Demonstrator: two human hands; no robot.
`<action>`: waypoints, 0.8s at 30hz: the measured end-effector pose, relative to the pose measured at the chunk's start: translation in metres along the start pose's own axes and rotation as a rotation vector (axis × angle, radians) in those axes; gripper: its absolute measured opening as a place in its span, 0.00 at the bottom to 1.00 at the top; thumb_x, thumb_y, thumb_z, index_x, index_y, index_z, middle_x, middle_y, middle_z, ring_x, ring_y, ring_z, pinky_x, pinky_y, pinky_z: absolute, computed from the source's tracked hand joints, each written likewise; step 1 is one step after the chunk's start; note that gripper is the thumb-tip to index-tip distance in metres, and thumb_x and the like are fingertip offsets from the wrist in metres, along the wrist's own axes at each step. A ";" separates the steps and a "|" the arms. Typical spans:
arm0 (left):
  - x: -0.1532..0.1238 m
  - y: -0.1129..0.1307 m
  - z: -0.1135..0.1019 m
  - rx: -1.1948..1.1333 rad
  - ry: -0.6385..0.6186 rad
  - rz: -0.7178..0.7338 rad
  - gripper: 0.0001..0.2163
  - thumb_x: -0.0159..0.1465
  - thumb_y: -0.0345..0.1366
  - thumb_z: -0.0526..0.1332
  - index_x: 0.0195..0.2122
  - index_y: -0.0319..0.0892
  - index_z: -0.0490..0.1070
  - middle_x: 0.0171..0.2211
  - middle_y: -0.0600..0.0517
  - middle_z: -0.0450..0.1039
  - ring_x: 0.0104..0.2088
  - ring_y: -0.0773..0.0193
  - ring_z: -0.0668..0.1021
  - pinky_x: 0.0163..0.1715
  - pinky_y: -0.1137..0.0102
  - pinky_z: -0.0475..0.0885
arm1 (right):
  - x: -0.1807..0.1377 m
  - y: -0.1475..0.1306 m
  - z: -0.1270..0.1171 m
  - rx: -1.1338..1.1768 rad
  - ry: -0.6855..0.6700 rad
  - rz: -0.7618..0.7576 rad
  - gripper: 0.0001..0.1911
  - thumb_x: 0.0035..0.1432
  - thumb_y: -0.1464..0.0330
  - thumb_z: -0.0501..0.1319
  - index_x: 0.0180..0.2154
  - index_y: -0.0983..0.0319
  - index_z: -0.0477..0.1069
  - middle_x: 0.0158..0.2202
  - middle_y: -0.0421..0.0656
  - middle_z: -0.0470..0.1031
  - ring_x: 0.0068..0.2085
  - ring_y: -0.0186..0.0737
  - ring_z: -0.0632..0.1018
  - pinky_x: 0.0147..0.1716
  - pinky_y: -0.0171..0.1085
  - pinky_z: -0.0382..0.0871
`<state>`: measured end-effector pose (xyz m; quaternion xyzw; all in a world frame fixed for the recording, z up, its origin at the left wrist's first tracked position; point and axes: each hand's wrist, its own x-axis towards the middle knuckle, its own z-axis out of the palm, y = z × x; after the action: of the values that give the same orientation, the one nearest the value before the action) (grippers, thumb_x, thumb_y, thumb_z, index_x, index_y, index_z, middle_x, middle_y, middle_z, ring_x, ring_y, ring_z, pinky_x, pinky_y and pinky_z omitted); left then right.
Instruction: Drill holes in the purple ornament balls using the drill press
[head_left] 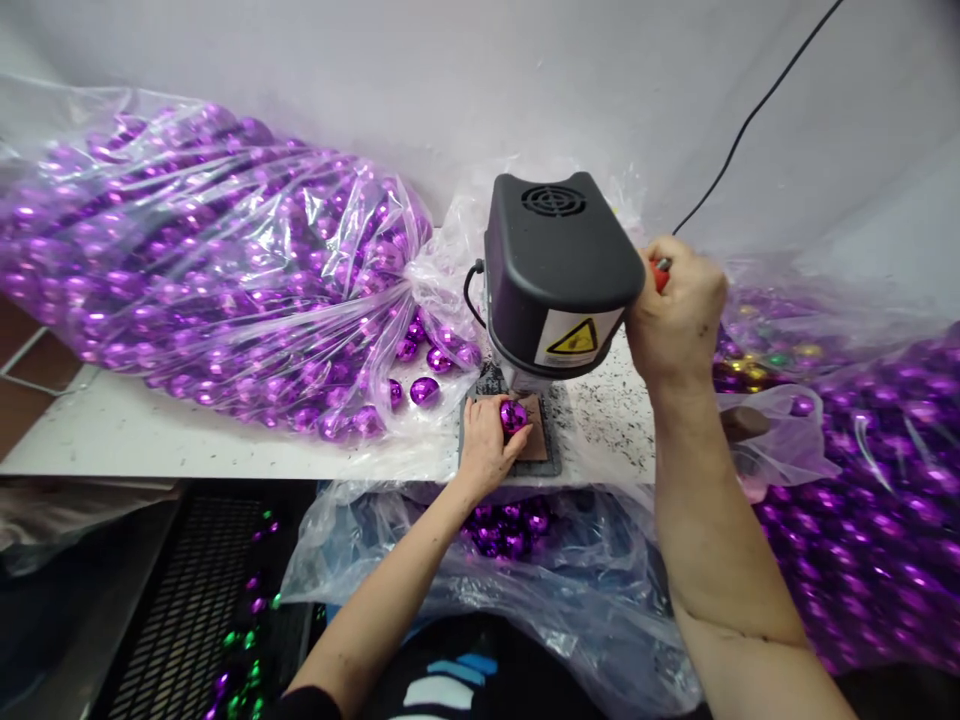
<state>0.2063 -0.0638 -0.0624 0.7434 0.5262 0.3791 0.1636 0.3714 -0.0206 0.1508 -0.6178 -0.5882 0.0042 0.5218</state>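
Observation:
My left hand pinches a shiny purple ball against the brown pad on the base of a black press machine. The ball lies under the machine's head. My right hand is wrapped round a red-ended lever handle at the machine's right side, with most of the handle hidden in the fist. A few loose purple balls rest on the white table to the left of the machine.
A large clear bag full of purple balls fills the table's left. Another bag of purple balls stands at right. Below the table edge, an opened plastic bag holds more balls. Dark specks litter the white table. A black cable runs up the wall.

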 end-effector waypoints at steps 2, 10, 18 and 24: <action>-0.001 0.002 -0.005 -0.037 0.004 -0.008 0.17 0.67 0.40 0.64 0.53 0.41 0.64 0.48 0.43 0.72 0.50 0.50 0.73 0.59 0.49 0.63 | 0.005 0.003 0.006 0.054 0.002 0.024 0.20 0.62 0.62 0.58 0.22 0.60 0.54 0.20 0.32 0.48 0.25 0.27 0.53 0.29 0.36 0.47; -0.081 0.011 -0.067 -0.263 -0.464 0.002 0.24 0.66 0.49 0.64 0.59 0.44 0.63 0.51 0.45 0.72 0.49 0.54 0.76 0.50 0.61 0.71 | 0.001 0.008 0.003 0.160 -0.082 0.072 0.14 0.58 0.63 0.59 0.23 0.57 0.59 0.20 0.35 0.57 0.23 0.32 0.62 0.23 0.36 0.53; -0.141 -0.029 -0.041 -0.205 -0.673 -0.330 0.27 0.64 0.40 0.66 0.63 0.44 0.61 0.57 0.43 0.69 0.58 0.50 0.74 0.59 0.56 0.69 | 0.000 0.002 -0.002 0.229 -0.119 0.155 0.13 0.56 0.59 0.62 0.23 0.54 0.63 0.19 0.37 0.61 0.19 0.36 0.65 0.15 0.39 0.55; -0.128 -0.026 -0.064 -0.232 -0.664 -0.271 0.28 0.66 0.39 0.62 0.67 0.49 0.57 0.64 0.45 0.65 0.63 0.51 0.71 0.63 0.55 0.67 | 0.001 0.004 -0.003 0.181 -0.160 0.142 0.14 0.58 0.59 0.61 0.24 0.55 0.63 0.18 0.38 0.65 0.18 0.37 0.66 0.15 0.38 0.54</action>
<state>0.1217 -0.1791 -0.0872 0.7260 0.4916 0.1492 0.4571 0.3766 -0.0208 0.1503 -0.6058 -0.5799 0.1434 0.5255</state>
